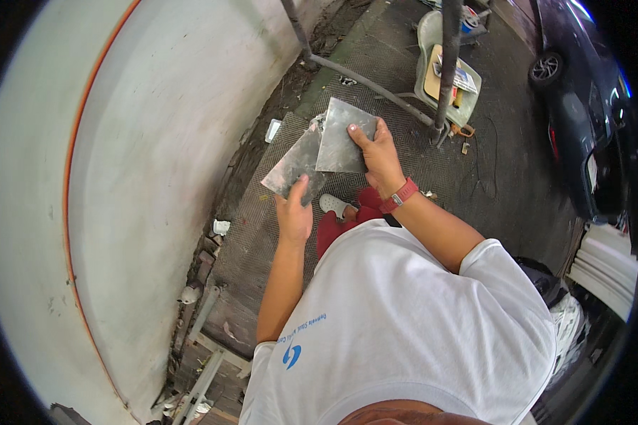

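Observation:
My left hand (295,214) pinches the near edge of a thin grey rectangular plate (295,160), its thumb on top and its fingers mostly hidden beneath. A second grey rectangular plate (342,138) is gripped at its right edge by my right hand (380,157), thumb flat on the face. Both plates look like smeared putty spreaders. They overlap in the middle, the right one above the left one. A little whitish paste (320,120) shows by their far edges, where they meet. On my right wrist is a red watch (400,196).
A whitish wall (149,170) rises on the left, with an orange pipe (71,177) along it. Ahead, a scaffold frame (376,86) crosses the matted floor. Beyond it stands a pale chair (464,106) bearing several things. A dark car (581,92) is parked at the right.

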`<action>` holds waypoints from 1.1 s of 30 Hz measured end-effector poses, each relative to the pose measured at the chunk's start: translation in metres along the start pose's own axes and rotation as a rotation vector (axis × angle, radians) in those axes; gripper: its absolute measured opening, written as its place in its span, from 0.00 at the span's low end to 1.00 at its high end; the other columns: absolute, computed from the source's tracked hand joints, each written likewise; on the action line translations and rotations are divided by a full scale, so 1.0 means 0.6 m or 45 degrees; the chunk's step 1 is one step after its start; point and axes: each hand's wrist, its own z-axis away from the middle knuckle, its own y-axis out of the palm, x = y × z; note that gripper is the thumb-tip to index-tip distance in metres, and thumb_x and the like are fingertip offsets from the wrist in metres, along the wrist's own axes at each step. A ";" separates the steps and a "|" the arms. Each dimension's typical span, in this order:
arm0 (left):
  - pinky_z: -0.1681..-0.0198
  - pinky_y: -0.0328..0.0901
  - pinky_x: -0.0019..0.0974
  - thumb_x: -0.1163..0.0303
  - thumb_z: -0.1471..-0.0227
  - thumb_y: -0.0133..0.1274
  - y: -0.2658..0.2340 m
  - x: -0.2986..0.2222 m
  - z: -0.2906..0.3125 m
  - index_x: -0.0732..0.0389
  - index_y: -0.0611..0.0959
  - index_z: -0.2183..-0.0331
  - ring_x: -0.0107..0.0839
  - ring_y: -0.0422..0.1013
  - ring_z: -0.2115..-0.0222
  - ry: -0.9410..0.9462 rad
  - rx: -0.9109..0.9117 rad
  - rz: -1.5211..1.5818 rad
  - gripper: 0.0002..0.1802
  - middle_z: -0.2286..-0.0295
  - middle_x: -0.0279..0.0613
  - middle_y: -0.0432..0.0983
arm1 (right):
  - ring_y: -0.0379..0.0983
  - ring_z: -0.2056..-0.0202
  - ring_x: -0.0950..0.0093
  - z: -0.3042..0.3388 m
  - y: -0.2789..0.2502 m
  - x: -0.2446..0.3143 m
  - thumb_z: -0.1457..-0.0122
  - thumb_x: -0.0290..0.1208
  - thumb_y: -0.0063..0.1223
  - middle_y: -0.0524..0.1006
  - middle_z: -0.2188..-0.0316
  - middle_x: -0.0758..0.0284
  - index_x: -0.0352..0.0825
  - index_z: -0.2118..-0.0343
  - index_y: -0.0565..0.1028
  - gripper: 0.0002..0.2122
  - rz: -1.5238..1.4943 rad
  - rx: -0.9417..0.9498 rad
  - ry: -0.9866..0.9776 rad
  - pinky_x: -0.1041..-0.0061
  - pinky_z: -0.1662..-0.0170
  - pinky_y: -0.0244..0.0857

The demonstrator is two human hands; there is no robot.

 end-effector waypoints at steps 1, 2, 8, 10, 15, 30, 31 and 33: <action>0.37 0.60 0.41 0.71 0.39 0.59 0.016 0.005 0.007 0.66 0.74 0.41 0.35 0.68 0.43 0.076 0.009 -0.236 0.27 0.44 0.45 0.73 | 0.75 0.53 0.71 0.008 -0.009 0.001 0.37 0.28 0.63 0.77 0.53 0.58 0.26 0.44 0.65 0.24 -0.007 0.002 0.021 0.70 0.48 0.71; 0.37 0.60 0.41 0.70 0.38 0.59 0.035 0.011 0.014 0.66 0.75 0.42 0.35 0.68 0.43 0.156 0.019 -0.470 0.25 0.44 0.45 0.73 | 0.75 0.52 0.71 0.018 -0.020 0.002 0.37 0.29 0.63 0.76 0.52 0.57 0.26 0.43 0.65 0.24 -0.014 0.006 0.042 0.70 0.48 0.71; 0.42 0.64 0.38 0.69 0.37 0.60 0.110 0.054 0.050 0.69 0.77 0.44 0.34 0.72 0.48 0.378 0.226 -0.960 0.23 0.49 0.45 0.77 | 0.75 0.52 0.70 0.066 -0.096 0.059 0.38 0.29 0.63 0.75 0.50 0.55 0.26 0.44 0.66 0.23 -0.076 0.035 0.080 0.70 0.49 0.72; 0.43 0.65 0.37 0.69 0.37 0.60 0.144 0.073 0.074 0.69 0.77 0.45 0.34 0.72 0.48 0.404 0.296 -1.017 0.23 0.49 0.45 0.77 | 0.75 0.52 0.71 0.074 -0.144 0.073 0.38 0.29 0.64 0.76 0.51 0.55 0.26 0.46 0.68 0.23 -0.073 0.072 0.038 0.70 0.50 0.72; 0.42 0.63 0.37 0.71 0.38 0.60 0.221 0.140 0.127 0.69 0.76 0.44 0.32 0.72 0.48 0.235 0.458 -0.977 0.24 0.49 0.44 0.77 | 0.75 0.53 0.73 0.081 -0.307 0.112 0.40 0.29 0.65 0.79 0.55 0.59 0.25 0.48 0.69 0.21 0.397 0.042 -0.449 0.71 0.51 0.72; 0.43 0.64 0.40 0.60 0.37 0.61 0.531 0.426 0.310 0.69 0.79 0.46 0.36 0.73 0.49 0.163 0.915 -1.372 0.25 0.51 0.48 0.79 | 0.78 0.51 0.66 0.289 -0.764 0.187 0.42 0.34 0.66 0.79 0.52 0.53 0.27 0.44 0.69 0.26 0.418 -0.148 -0.619 0.66 0.46 0.71; 0.44 0.65 0.40 0.59 0.37 0.61 0.552 0.438 0.323 0.69 0.80 0.47 0.36 0.73 0.50 0.197 0.930 -1.427 0.25 0.52 0.47 0.79 | 0.79 0.53 0.65 0.303 -0.783 0.192 0.42 0.34 0.66 0.80 0.53 0.54 0.28 0.45 0.70 0.25 0.598 -0.061 -0.732 0.66 0.49 0.73; 0.45 0.66 0.40 0.58 0.37 0.60 0.591 0.457 0.350 0.68 0.81 0.48 0.35 0.74 0.52 0.273 0.942 -1.529 0.24 0.53 0.47 0.80 | 0.79 0.53 0.67 0.311 -0.839 0.205 0.41 0.33 0.65 0.80 0.54 0.55 0.29 0.47 0.70 0.23 0.017 -0.488 -0.502 0.68 0.49 0.72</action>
